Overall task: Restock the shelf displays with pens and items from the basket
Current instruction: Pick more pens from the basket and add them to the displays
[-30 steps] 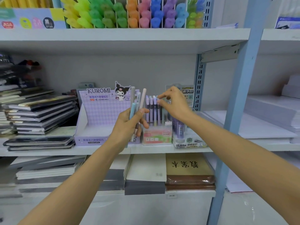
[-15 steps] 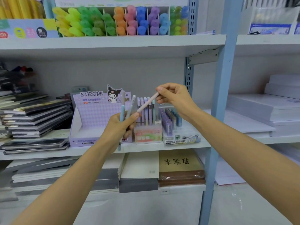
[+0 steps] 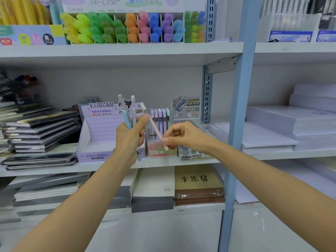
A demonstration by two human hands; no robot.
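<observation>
pink pen (image 3: 156, 130) dead centre, up in the air in front of the middle shelf (image 3: 181, 163), slanted, grey-capped end up at eleven o'clock, bare end down at five. the right hand (image 3: 183, 137) has that lower end pinched between thumb and fingertip, the other fingers curled in. just at nine o'clock of it, the left hand (image 3: 130, 139) is clamped round a bunch of pens (image 3: 133, 110), a pale blue one and grey-white ones, all upright, tops sticking out at twelve, one tip peeking below the fist at six. the left thumb tip meets the pink pen high on its barrel, so both hands are on it.

right behind the pink pen, a pink-and-green pen box (image 3: 161, 151) stands on the shelf, lilac pens and a teal one upright inside. touching its nine o'clock side, partly behind the left hand, the purple kuromi box (image 3: 101, 128), an open tray with a tall back card. at three o'clock of the pen box, a refill box (image 3: 189, 153) with a printed card rising behind it.

further out at nine, a stack of dark notebooks (image 3: 40, 130). at three, past the blue post (image 3: 240, 106), white paper stacks (image 3: 272, 128). at twelve, the upper shelf's row of bright highlighters (image 3: 127, 28). at six, below the board, a brown book (image 3: 198, 180) with black characters.
</observation>
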